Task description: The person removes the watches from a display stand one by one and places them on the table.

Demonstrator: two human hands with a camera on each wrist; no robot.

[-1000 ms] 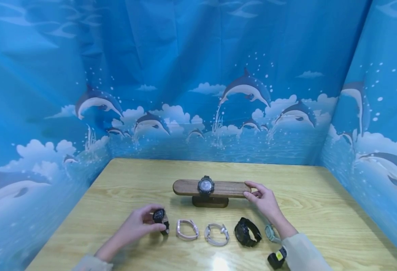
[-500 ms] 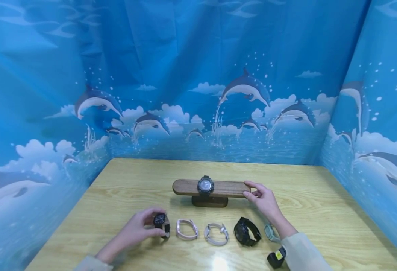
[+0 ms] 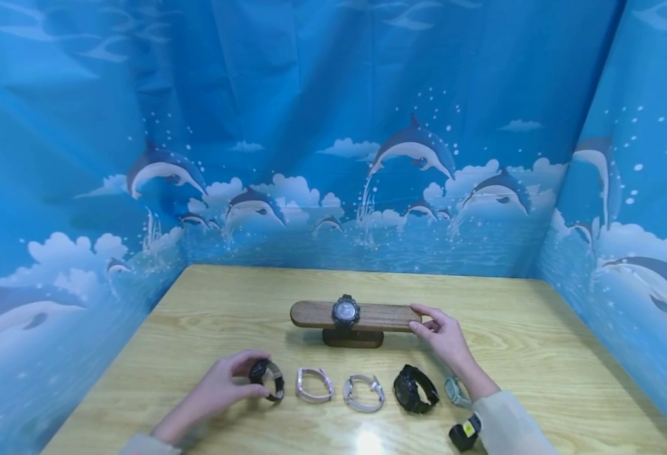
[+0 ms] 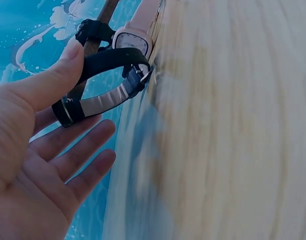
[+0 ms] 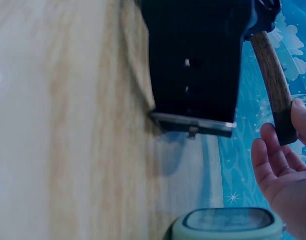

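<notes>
In the head view, my left hand (image 3: 220,385) pinches a black-strapped wristwatch (image 3: 278,383) between thumb and fingers, low over the table's left front. The left wrist view shows its strap (image 4: 105,61) closed in a loop, with the other fingers spread below. My right hand (image 3: 446,340) holds the right end of a wooden watch stand (image 3: 387,317). That grip on the bar (image 5: 273,75) also shows in the right wrist view. Around the middle of the bar sits a black round-faced watch (image 3: 346,311), dial facing forward.
In a row before the stand lie a pink watch (image 3: 314,399), a pale grey watch (image 3: 366,409), a large black watch (image 3: 406,389) and a mint watch (image 3: 454,392). A black watch with a yellow patch (image 3: 464,436) lies by the right sleeve. Blue dolphin curtains (image 3: 333,95) hang behind the table.
My left hand has come slightly down and to the left, turning the black wristwatch so its loop now shows open to the head view. The right hand and the stand have stayed put.
</notes>
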